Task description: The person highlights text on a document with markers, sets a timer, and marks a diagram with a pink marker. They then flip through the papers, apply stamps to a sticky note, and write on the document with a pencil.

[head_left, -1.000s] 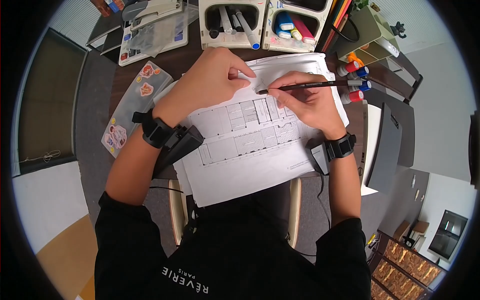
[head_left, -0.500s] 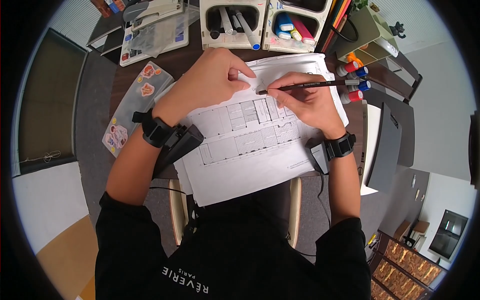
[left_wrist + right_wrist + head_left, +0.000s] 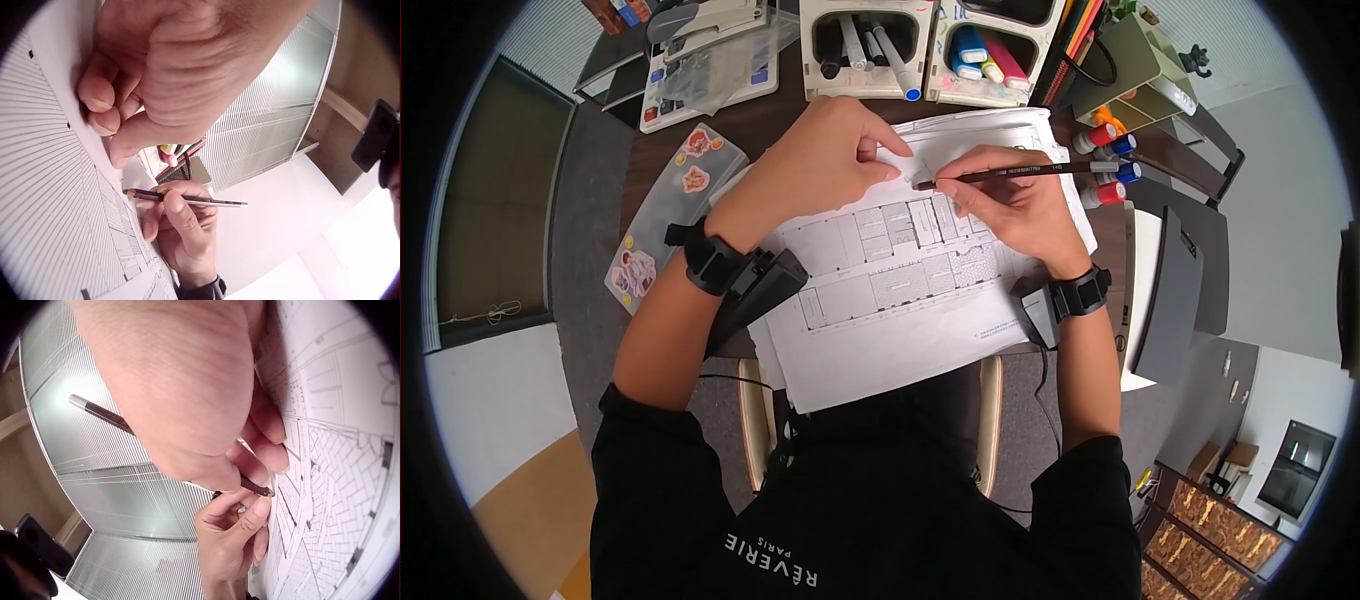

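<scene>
A dark pencil (image 3: 1012,172) with a silver end is pinched between the thumb and fingers of my right hand (image 3: 1022,205). Its tip meets the upper part of a printed floor plan sheet (image 3: 880,355), beside a small sketch. My left hand (image 3: 825,150) rests on the same sheet to the left of the tip, holding nothing. The left wrist view shows its fingers loosely bent, fingertips (image 3: 103,122) on the paper. From the right wrist, the pencil (image 3: 100,414) slants up behind the right hand, whose lower fingers lie against the drawing.
White pen holders (image 3: 865,85) with markers and highlighters stand at the back. Red- and blue-capped bottles (image 3: 1107,192) sit right of the papers. A stickered translucent case (image 3: 670,215) lies on the left, below a stapler (image 3: 710,40). More sheets lie under the top one.
The pencil's angle and rotation shift very slightly, with its tip in nearly the same spot. The left hand and sheet stay in place.
</scene>
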Motion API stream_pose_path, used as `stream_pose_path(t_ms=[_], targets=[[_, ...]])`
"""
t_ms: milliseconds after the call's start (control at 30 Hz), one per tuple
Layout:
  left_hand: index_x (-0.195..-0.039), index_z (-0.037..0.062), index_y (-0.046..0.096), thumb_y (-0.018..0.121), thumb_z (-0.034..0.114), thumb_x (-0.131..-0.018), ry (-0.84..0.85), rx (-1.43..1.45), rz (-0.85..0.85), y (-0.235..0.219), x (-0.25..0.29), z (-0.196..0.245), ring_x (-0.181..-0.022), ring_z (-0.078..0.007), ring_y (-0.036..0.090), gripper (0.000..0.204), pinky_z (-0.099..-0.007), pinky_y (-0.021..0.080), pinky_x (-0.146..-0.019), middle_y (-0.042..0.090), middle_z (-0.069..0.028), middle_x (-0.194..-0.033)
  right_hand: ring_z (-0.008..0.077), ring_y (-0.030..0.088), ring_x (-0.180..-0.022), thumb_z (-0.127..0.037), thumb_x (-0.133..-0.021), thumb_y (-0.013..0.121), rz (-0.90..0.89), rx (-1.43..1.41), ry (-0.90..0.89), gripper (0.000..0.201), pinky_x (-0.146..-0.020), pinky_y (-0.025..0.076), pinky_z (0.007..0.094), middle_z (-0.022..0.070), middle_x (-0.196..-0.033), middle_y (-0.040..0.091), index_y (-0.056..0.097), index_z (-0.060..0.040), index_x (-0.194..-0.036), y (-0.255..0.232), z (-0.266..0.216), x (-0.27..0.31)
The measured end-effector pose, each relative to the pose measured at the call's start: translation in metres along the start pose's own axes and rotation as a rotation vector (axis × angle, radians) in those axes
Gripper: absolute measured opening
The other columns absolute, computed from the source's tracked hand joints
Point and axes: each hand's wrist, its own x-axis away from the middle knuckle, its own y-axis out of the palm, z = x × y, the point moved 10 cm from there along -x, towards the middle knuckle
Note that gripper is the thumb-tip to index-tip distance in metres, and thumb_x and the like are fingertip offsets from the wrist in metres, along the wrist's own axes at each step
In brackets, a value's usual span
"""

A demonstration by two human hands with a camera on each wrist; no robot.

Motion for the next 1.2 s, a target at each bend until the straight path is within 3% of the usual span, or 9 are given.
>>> stream_pose_path(t_ms=[233,600,1200], targets=[[-0.107,-0.0005,0.076,0.074,-0.001,-0.083,0.015,-0.013,0.001,-0.0004,0.0012,0.0034,-0.052,-0.0053,0.05,0.025,-0.0237,0.039,-0.047,0.06,-0.0005,-0.068,0.0074,0.062,-0.068,0.001,-0.091,0.072,0.048,-0.094,-0.01,0.009,-0.061,0.051,0.0209,0.0031,-0.085,0.069,0.072,0.003,-0.099,-0.0058,-0.0054,0.0016],[-0.108,-0.0016,0.075,0.075,-0.001,-0.083,-0.011,0.044,-0.012,0.0015,0.0007,-0.0004,-0.052,-0.0043,0.049,0.025,-0.0223,0.038,-0.047,0.059,0.0003,-0.068,0.0036,0.059,-0.066,-0.002,-0.091,0.072,0.009,0.0,0.003,0.008,-0.058,0.047,0.0194,0.0005,-0.082,0.07,0.075,-0.0004,-0.098,-0.0034,-0.0056,0.0001],[-0.107,-0.0016,0.076,0.075,-0.002,-0.083,-0.002,0.012,-0.003,0.0011,0.0007,0.001,-0.05,-0.0051,0.05,0.025,-0.0236,0.038,-0.046,0.058,0.0003,-0.067,0.0033,0.06,-0.069,-0.002,-0.09,0.073,0.017,0.067,0.01,0.008,-0.06,0.048,0.0191,-0.0005,-0.082,0.07,0.074,-0.0006,-0.097,-0.0042,0.0008,0.0018]])
